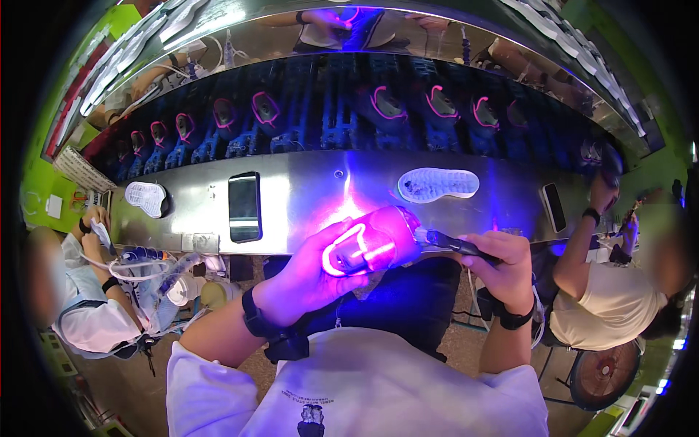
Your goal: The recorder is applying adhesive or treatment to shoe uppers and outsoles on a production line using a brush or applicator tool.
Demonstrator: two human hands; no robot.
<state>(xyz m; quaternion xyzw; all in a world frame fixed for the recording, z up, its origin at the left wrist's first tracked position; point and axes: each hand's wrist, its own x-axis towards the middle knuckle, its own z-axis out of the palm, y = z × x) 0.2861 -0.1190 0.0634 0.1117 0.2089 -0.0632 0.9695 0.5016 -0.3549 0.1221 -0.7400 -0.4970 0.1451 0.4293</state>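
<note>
Centre of frame: I have the shoe (389,237) under hard pink-violet light, overlapping the near edge of the steel desk (287,218); whether it rests there, I can't tell. Left grip (304,273) grasps it from the left, thumb above, fingers below; right grip (506,262), right of centre, is closed round the dark handle of a brush (459,245), bristles at the shoe's right end; actual contact is lost in glare. Handling, my judgement: rounded and full, so probably stiff within, moderate weight, skin soft enough to scuff, slick if wet; I'd cradle it broadly from left and below, clear of the bright outline. Brush looks light; best held mid-handle. Pale sole (439,185) lies on the desk, upper right of centre; phone (245,207) left of centre.
</note>
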